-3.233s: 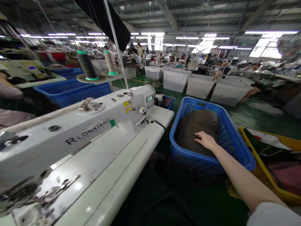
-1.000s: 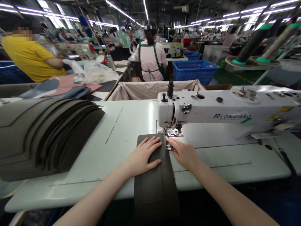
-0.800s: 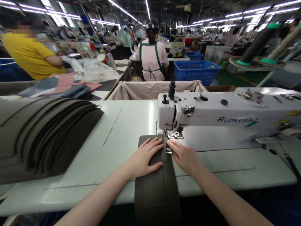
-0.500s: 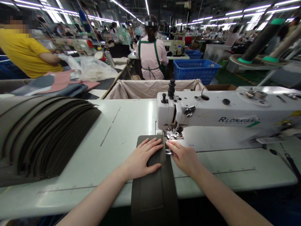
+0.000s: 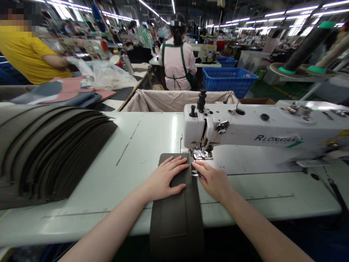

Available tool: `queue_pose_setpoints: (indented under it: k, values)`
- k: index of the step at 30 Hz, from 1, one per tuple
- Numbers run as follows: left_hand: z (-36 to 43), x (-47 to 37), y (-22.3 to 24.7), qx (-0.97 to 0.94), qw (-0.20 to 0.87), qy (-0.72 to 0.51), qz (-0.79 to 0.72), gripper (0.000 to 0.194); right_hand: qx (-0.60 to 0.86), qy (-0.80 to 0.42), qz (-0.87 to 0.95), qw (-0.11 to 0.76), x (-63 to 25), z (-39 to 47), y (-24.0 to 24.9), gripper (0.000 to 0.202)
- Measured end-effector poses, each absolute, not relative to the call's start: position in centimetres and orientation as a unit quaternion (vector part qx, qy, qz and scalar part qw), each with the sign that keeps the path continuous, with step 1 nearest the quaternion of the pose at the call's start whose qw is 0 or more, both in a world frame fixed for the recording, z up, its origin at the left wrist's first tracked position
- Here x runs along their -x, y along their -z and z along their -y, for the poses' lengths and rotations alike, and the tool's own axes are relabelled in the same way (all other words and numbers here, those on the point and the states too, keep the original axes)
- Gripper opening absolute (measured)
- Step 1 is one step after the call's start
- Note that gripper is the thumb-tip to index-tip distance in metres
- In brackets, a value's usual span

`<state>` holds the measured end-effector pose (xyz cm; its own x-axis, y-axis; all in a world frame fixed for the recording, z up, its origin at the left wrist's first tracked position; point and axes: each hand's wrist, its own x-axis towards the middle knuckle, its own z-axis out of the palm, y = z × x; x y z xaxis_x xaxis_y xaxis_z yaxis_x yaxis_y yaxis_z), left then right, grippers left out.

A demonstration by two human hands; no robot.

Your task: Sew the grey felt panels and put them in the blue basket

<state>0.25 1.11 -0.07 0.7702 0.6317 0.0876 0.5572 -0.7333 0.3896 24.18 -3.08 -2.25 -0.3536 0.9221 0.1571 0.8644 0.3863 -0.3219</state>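
Observation:
A long dark olive fabric panel (image 5: pixel 174 214) with a stitched rectangular outline lies on the pale table and hangs over its front edge. My left hand (image 5: pixel 166 178) rests flat on the panel, fingers spread and thumb apart. Close to the presser foot (image 5: pixel 202 155) of the white sewing machine (image 5: pixel 240 123), my right hand (image 5: pixel 214 180) presses its fingertips at the panel's right edge. Metal tips of thread snips (image 5: pixel 194 173) stick out from under those fingers; the rest of the snips is hidden in the palm.
To the left, a fanned stack of dark olive panels (image 5: pixel 60 153) covers the table (image 5: pixel 136 138). Behind it stands a cloth-lined bin (image 5: pixel 177 100). Thread cones (image 5: pixel 305 51) rise at right. A person in a green-strapped apron (image 5: pixel 178 62) sits ahead, beside a blue basket (image 5: pixel 227 78).
The camera view has shifted slightly. Both hands keep nearly the same places on the panel by the presser foot, and the right hand still has the snips.

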Motion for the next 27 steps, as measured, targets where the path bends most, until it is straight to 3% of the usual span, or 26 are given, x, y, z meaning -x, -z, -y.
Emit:
queue_pose_setpoints:
  k: [3,9,27]
  values:
    - [-1.0,-0.2,0.1,-0.926,0.17,-0.117,-0.315,0.064,0.545,-0.092,0.819,0.157,-24.2,3.1,2.1,0.052]
    - [-0.3,-0.2,-0.6,-0.944,0.183,-0.122,-0.246,0.034,0.55,-0.096,0.815,0.159,-24.1,3.2,1.9,0.052]
    - [-0.1,-0.3,-0.9,-0.939,0.187,-0.135,-0.256,0.033,0.552,-0.082,0.814,0.157,-24.1,3.2,2.1,0.052]
